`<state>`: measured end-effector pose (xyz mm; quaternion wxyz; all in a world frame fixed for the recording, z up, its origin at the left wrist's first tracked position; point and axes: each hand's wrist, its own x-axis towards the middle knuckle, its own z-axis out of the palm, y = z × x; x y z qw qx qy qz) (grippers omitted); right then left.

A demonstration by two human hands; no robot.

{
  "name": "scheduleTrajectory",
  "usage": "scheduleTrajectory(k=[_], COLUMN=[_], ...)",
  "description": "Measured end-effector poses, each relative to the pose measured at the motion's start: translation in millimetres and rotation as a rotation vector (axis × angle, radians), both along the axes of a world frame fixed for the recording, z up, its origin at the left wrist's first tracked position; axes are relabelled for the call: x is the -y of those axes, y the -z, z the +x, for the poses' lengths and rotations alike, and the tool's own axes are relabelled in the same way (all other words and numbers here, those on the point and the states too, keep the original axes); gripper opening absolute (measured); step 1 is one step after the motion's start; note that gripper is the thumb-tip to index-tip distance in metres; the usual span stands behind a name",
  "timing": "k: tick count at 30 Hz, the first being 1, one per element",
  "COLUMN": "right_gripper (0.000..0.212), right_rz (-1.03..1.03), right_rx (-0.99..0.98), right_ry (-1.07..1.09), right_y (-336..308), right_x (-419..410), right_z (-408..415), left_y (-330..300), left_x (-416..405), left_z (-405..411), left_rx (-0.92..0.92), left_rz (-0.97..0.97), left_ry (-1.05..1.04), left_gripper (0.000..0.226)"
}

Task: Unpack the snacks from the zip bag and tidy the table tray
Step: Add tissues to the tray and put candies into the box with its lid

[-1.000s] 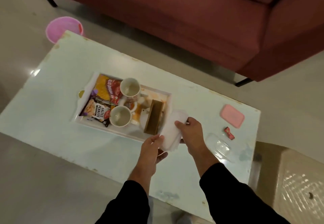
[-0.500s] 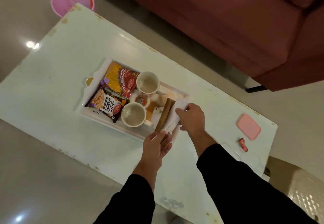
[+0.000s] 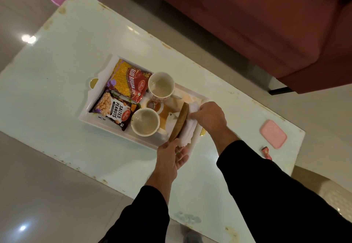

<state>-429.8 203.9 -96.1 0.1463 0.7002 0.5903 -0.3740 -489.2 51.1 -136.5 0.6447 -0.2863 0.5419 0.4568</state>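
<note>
Moved: white paper napkin (image 3: 187,131) now lies in white tray (image 3: 83,116), right end.
Right hand (image 3: 208,117): fingers pinch napkin, tucking it beside brown box (image 3: 180,122).
Left hand (image 3: 171,157): fingers loosely spread near tray.

Two snack packets, salted peanuts (image 3: 114,110) and bhujia sev (image 3: 129,80), two mugs (image 3: 161,84) (image 3: 145,122), one tray (image 3: 99,75), one brown box (image 3: 180,121), one white napkin (image 3: 187,130), one pink case (image 3: 273,134), two hands (image 3: 171,157) (image 3: 210,116).

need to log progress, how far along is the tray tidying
Done: both snack packets, sev and peanuts, lie in the tray beside two cups. In hand: right hand presses white napkins at the tray's end; left hand is by the edge. Left: pink case and small red wrapper on the table.
</note>
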Motion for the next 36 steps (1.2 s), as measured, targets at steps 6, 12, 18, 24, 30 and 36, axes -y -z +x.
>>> scheduleTrajectory(k=[6, 12, 18, 24, 30, 36], right_gripper=[0.022, 0.016, 0.015, 0.023, 0.021, 0.032], right_rz=[0.073, 0.08, 0.116, 0.138, 0.203, 0.135], right_rx=[0.071, 0.068, 0.027, 0.069, -0.021, -0.142], right_ry=[-0.043, -0.041, -0.005, -0.058, 0.02, 0.109], right_y=[6, 6, 6, 9, 2, 10], right_x=[-1, -1, 4, 11, 14, 26], right_z=[-8, -6, -1, -1, 10, 19], left_y=[0, 5, -1, -9, -14, -17], left_x=[-3, 0, 0, -5, -2, -5], left_z=[4, 6, 6, 7, 10, 13], left_rx=[-0.078, -0.122, -0.114, -0.135, -0.387, -0.416], left_rz=[-0.013, -0.015, -0.025, -0.074, -0.024, -0.052], left_ry=[0.055, 0.022, 0.01, 0.0, 0.164, 0.31], left_gripper=[0.028, 0.05, 0.031, 0.025, 0.033, 0.051])
